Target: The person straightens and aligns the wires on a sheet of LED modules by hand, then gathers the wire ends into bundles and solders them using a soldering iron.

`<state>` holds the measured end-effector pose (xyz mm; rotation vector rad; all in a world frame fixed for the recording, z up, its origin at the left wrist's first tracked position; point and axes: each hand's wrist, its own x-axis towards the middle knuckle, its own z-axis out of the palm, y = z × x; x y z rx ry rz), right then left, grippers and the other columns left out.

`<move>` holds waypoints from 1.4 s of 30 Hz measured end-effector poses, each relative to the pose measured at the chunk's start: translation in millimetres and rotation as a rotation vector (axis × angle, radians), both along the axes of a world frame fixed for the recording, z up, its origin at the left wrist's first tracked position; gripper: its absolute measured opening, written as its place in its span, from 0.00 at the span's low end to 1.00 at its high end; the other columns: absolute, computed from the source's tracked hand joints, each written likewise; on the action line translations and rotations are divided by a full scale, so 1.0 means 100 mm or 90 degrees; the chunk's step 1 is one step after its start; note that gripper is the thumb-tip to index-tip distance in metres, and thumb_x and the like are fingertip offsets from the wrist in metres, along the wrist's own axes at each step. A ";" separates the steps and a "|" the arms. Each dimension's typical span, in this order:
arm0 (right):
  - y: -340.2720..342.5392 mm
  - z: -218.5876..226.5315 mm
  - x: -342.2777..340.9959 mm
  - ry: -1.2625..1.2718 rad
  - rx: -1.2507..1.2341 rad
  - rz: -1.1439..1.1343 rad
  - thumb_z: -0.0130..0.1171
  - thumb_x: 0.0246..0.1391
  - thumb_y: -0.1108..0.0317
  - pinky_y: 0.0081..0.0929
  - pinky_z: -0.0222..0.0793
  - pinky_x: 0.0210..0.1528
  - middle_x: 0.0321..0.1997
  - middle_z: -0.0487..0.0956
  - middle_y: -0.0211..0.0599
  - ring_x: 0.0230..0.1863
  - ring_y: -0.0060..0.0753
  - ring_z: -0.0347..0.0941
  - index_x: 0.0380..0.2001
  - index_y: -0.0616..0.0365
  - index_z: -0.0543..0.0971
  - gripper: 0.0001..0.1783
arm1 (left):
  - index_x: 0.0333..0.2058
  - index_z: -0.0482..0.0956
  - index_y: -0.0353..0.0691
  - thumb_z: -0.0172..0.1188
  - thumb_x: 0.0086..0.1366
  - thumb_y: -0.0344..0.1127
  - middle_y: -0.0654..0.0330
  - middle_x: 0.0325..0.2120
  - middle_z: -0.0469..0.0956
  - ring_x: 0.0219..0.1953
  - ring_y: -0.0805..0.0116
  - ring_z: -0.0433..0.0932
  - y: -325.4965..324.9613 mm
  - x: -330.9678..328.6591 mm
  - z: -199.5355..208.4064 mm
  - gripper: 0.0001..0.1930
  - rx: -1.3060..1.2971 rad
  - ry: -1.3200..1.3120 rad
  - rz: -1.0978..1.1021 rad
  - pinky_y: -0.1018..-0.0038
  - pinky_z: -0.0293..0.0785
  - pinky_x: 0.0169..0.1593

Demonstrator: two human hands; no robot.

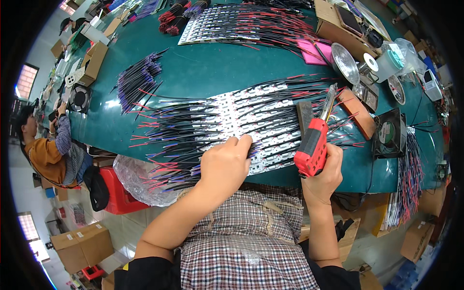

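Stray-tip risk beyond the right hand (331,166).
It grips the red soldering gun (311,147); we judge a dip could scorch wires (309,93) nearby. Under the curled left hand (224,162) (pinch: we cannot tell) lies the white panel (224,110).

Fisheye head view in bright, fairly even indoor light; pale glare patches mark the glossy green tabletop (193,63), and highlights the metal bowl (344,64). Windows (26,81) at the left rim appear washed out. Straight edges bend toward a black circular border, where detail softens; the central circuit-board panel (228,110) remains reasonably sharp.
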<state>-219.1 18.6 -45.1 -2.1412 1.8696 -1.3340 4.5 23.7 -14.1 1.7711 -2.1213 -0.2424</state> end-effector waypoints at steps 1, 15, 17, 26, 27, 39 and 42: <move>-0.02 0.00 0.01 0.000 -0.009 0.000 0.77 0.38 0.71 0.36 0.76 0.35 0.41 0.76 0.39 0.40 0.47 0.77 0.47 0.58 0.72 0.32 | 0.42 0.77 0.45 0.66 0.53 0.29 0.55 0.28 0.79 0.27 0.51 0.81 -0.03 -0.03 0.00 0.16 0.009 -0.020 0.000 0.60 0.77 0.32; 0.03 -0.09 -0.02 -0.051 -0.064 -0.006 0.77 0.41 0.74 0.35 0.73 0.44 0.44 0.75 0.43 0.41 0.49 0.75 0.49 0.61 0.71 0.32 | 0.60 0.73 0.47 0.72 0.49 0.33 0.58 0.28 0.74 0.23 0.59 0.79 -0.01 -0.13 -0.10 0.36 -0.015 -0.104 0.045 0.65 0.77 0.27; 0.03 -0.09 -0.02 -0.052 -0.073 -0.006 0.78 0.41 0.73 0.35 0.72 0.44 0.44 0.75 0.43 0.42 0.49 0.75 0.49 0.60 0.71 0.32 | 0.63 0.70 0.40 0.72 0.50 0.35 0.56 0.29 0.75 0.23 0.59 0.80 0.00 -0.14 -0.10 0.39 0.018 -0.151 0.041 0.65 0.78 0.27; 0.00 -0.06 0.01 -0.051 -0.045 -0.012 0.76 0.39 0.76 0.36 0.73 0.43 0.43 0.74 0.42 0.41 0.49 0.75 0.48 0.59 0.71 0.32 | 0.48 0.75 0.25 0.73 0.53 0.44 0.49 0.26 0.81 0.25 0.55 0.83 -0.04 -0.13 0.24 0.31 0.151 -0.165 0.098 0.63 0.80 0.29; 0.00 -0.05 0.01 -0.049 -0.042 -0.021 0.75 0.39 0.77 0.36 0.73 0.43 0.43 0.74 0.42 0.41 0.49 0.75 0.48 0.59 0.71 0.31 | 0.37 0.77 0.31 0.74 0.51 0.44 0.52 0.23 0.80 0.24 0.55 0.83 -0.06 -0.10 0.26 0.23 0.140 -0.182 0.083 0.64 0.79 0.28; 0.00 -0.04 0.02 -0.059 -0.034 -0.019 0.71 0.40 0.79 0.37 0.73 0.43 0.42 0.74 0.42 0.40 0.51 0.75 0.48 0.60 0.72 0.29 | 0.45 0.76 0.42 0.71 0.49 0.34 0.55 0.28 0.77 0.24 0.57 0.81 -0.43 -0.15 -0.05 0.23 0.006 -0.211 0.060 0.65 0.77 0.26; 0.01 -0.03 0.02 -0.060 -0.030 -0.021 0.70 0.40 0.80 0.37 0.73 0.42 0.41 0.74 0.42 0.40 0.51 0.75 0.48 0.60 0.72 0.29 | 0.46 0.76 0.42 0.71 0.50 0.35 0.55 0.28 0.77 0.24 0.56 0.81 -0.41 -0.10 -0.07 0.23 0.004 -0.200 0.057 0.64 0.77 0.27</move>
